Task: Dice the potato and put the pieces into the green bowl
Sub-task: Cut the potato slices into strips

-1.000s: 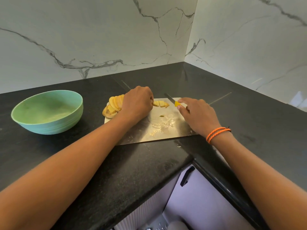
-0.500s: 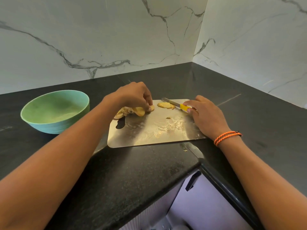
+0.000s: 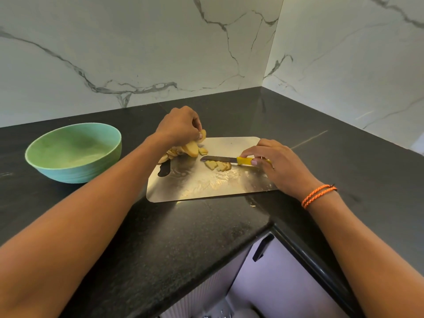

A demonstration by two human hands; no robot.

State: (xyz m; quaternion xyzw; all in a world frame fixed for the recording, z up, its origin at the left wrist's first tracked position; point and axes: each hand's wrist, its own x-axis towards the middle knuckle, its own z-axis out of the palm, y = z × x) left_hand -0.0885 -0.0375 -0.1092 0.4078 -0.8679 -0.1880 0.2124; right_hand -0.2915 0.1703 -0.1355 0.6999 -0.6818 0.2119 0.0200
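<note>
We are in a home kitchen, standing at the inner corner of an L-shaped black speckled stone countertop (image 3: 174, 237) backed by 2 white marble-look walls (image 3: 137, 49) with grey veining. Below the counter edge we see pale cabinet fronts (image 3: 250, 283) with a dark handle (image 3: 263, 247). On the counter lie a metal cutting board (image 3: 206, 187) with potato slices (image 3: 190, 149), a yellow-handled knife (image 3: 229, 159) and a green bowl (image 3: 73, 154).

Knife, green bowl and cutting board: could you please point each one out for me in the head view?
knife (image 3: 244, 160): head view, on the yellow handle beside the fingers.
green bowl (image 3: 75, 173): head view, on the outer wall.
cutting board (image 3: 206, 187): head view, on a bare part of the metal surface.
</note>
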